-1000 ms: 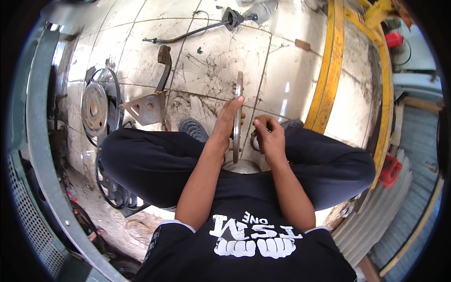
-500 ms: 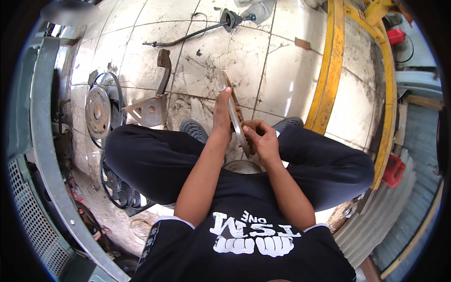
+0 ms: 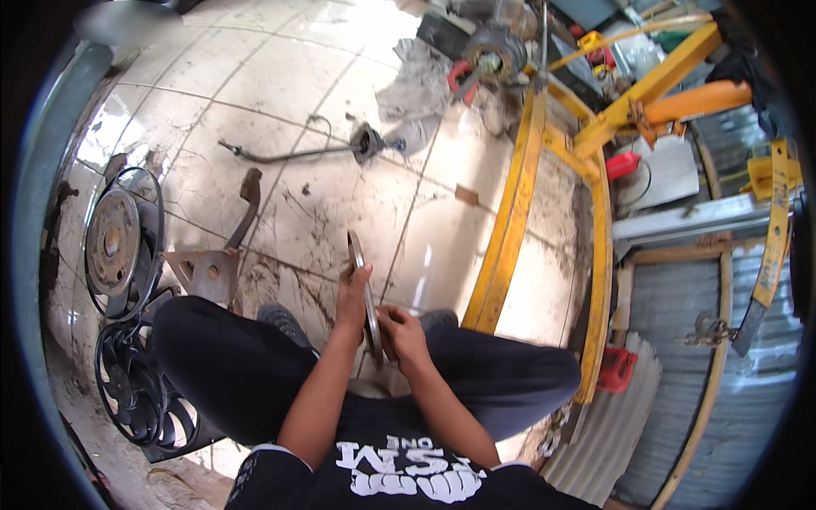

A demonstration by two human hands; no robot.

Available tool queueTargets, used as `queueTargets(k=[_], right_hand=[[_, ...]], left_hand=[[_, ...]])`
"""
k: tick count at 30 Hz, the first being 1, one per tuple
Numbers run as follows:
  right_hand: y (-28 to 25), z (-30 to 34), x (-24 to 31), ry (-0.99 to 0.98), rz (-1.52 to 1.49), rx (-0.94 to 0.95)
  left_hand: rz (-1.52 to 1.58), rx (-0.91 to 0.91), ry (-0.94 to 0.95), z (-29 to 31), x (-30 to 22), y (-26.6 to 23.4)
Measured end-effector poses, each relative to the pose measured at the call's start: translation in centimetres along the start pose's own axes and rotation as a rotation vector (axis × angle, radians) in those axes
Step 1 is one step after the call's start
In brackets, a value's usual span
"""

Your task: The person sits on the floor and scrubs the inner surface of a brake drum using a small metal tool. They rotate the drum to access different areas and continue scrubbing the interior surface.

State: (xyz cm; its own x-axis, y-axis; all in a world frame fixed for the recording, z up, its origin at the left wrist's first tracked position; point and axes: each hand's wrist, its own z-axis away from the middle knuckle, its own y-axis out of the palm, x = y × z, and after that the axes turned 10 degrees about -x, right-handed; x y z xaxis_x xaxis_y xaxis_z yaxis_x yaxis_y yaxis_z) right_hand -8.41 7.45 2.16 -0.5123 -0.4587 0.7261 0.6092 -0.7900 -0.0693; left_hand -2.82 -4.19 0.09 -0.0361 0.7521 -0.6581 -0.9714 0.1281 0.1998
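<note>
You have the thin, grey metal disc (image 3: 371, 321) up between your two hands, in front of your lap, with your left hand (image 3: 350, 299) clamped on it from the left, thumb over the rim. Your right hand (image 3: 403, 337) sits close against its other face, lower down, fingers bunched (whether they pinch the disc, or some small piece beside it, cannot be told from above). As a judgement, the handling is under way rather than finished: the disc is lifted and gripped, but not set down; how much is left cannot be read, as both faces are mostly hidden. It shows nearly edge-on, so its long axis, as you see it, runs away from your body: the far end points forward and a little left past your left thumb, the near end back toward your lap, just left of your right fingers. To the left of your left hand lies the brown, rusty steel pedal bracket (image 3: 204, 270), and farther left the black plastic fan (image 3: 127, 387); beyond both hands lies the dark, slender metal lever (image 3: 293, 156), and off to the right of your right hand runs the yellow painted steel frame (image 3: 508, 234).
</note>
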Motion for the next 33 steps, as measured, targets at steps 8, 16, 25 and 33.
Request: queueTargets(k=[8, 16, 25, 33], right_hand=[[0.1, 0.2, 1.5, 0.003, 0.04, -0.069], [-1.1, 0.6, -0.3, 0.225, -0.408, 0.003], [-2.7, 0.9, -2.7, 0.079, -0.264, 0.005], [-1.0, 1.7, -3.3, 0.064, -0.423, -0.014]], left_hand=[[-0.181, -0.001, 0.119, -1.7, 0.6, 0.3], [-0.233, 0.116, 0.167, -1.8, 0.8, 1.1], [-0.362, 0.121, 0.259, -1.5, 2.3, 0.9], [-0.259, 0.151, 0.21, -0.3, -0.1, 0.9]])
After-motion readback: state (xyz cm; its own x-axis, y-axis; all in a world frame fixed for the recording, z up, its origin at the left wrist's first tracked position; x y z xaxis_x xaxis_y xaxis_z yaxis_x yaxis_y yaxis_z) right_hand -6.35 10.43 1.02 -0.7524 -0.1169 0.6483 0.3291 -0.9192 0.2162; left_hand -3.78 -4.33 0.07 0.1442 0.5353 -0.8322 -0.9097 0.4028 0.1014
